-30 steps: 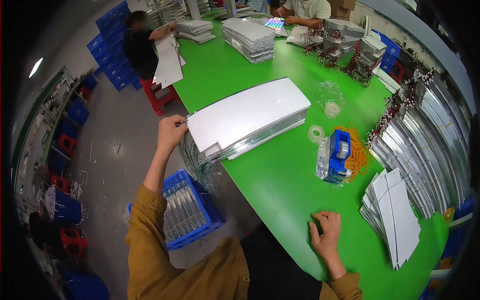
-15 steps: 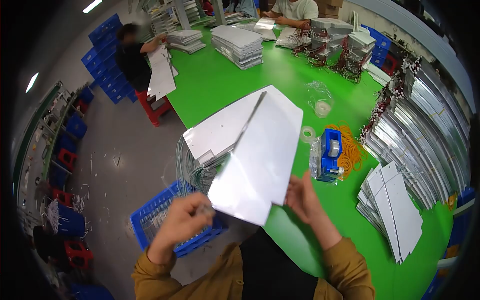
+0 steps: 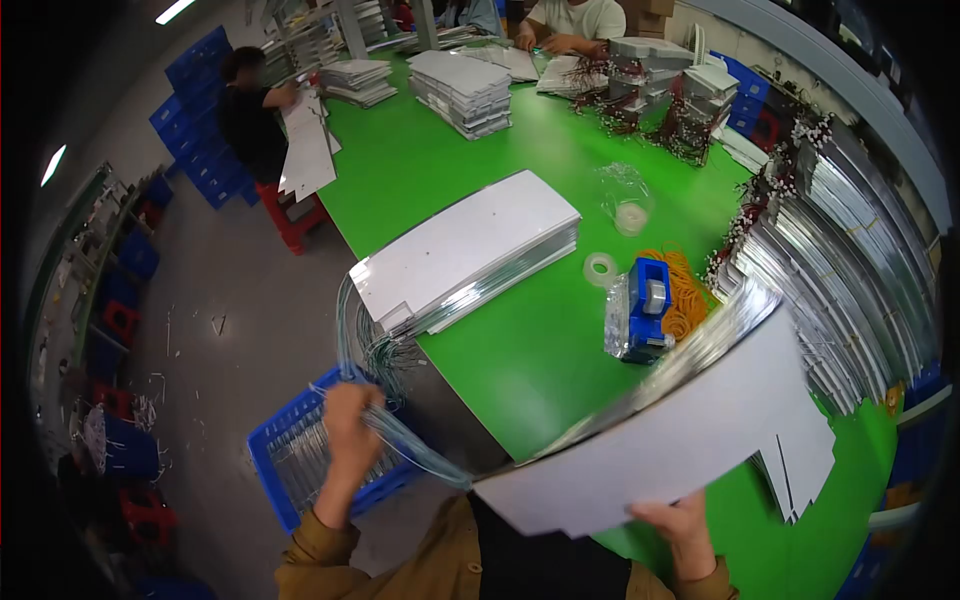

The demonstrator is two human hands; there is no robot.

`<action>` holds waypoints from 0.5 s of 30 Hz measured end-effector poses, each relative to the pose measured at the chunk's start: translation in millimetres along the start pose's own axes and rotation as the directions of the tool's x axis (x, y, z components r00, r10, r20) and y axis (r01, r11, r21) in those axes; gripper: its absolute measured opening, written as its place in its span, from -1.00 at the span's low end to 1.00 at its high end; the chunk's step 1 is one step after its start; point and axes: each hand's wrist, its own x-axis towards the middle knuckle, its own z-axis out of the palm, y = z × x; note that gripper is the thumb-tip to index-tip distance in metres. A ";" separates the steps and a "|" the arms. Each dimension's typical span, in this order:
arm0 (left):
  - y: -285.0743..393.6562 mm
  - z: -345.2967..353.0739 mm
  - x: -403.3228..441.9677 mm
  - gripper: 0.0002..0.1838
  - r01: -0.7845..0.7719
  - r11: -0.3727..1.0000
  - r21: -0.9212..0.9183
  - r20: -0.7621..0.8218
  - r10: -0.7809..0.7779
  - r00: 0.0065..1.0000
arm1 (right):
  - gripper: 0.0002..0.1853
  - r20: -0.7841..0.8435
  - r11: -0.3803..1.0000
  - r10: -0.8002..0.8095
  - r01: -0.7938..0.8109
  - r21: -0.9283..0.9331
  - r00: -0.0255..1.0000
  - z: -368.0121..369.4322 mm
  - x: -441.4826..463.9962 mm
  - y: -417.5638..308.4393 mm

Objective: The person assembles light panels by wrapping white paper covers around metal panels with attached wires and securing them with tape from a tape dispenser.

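Observation:
My right hand [image 3: 678, 522] grips the lower edge of a white panel [image 3: 640, 435], thumb on its face. The panel is tilted, and silvery layers show along its upper edge; I cannot tell whether it is one piece or several. A bundle of thin grey-green wires [image 3: 415, 447] runs from the panel's left end to my left hand [image 3: 352, 420], which is closed round it. Beyond, a stack of white panels [image 3: 470, 240] lies on the green table [image 3: 480, 385], with more wires [image 3: 388, 352] hanging off its near left end.
A blue crate [image 3: 268, 465] with rows of silvery pieces stands below the table's left edge. A blue tape dispenser [image 3: 645, 310], tape rolls [image 3: 600, 268] and orange rubber bands [image 3: 685, 290] lie mid-table. Tall panel stacks [image 3: 840, 270] line the right. Two people [image 3: 255, 120] work at the far side.
The white panel has moved off the stack, down and to the right, and turned, with my right hand under it. My left hand has drawn the wires out to the left.

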 end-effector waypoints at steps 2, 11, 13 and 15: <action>-9.7 -10.3 20.9 -0.88 0.078 0.994 0.080 -0.235 -0.057 0.970 | -0.25 0.020 0.996 0.081 -0.081 0.027 0.997 -8.2 -18.7 14.2; -46.9 -8.3 44.9 -0.65 0.353 0.835 -0.423 -0.411 -0.524 0.746 | -0.24 -0.168 0.656 0.456 -0.203 0.726 0.874 1.0 -48.7 71.5; -72.9 1.8 28.9 -0.62 0.324 0.923 -0.207 -0.408 -0.382 0.829 | -0.26 -0.145 0.645 0.469 -0.225 0.730 0.871 1.4 -49.3 69.8; -97.8 3.2 12.0 -0.59 0.277 0.961 0.015 -0.377 -0.251 0.892 | -0.26 -0.126 0.639 0.476 -0.244 0.729 0.870 -0.3 -49.6 70.7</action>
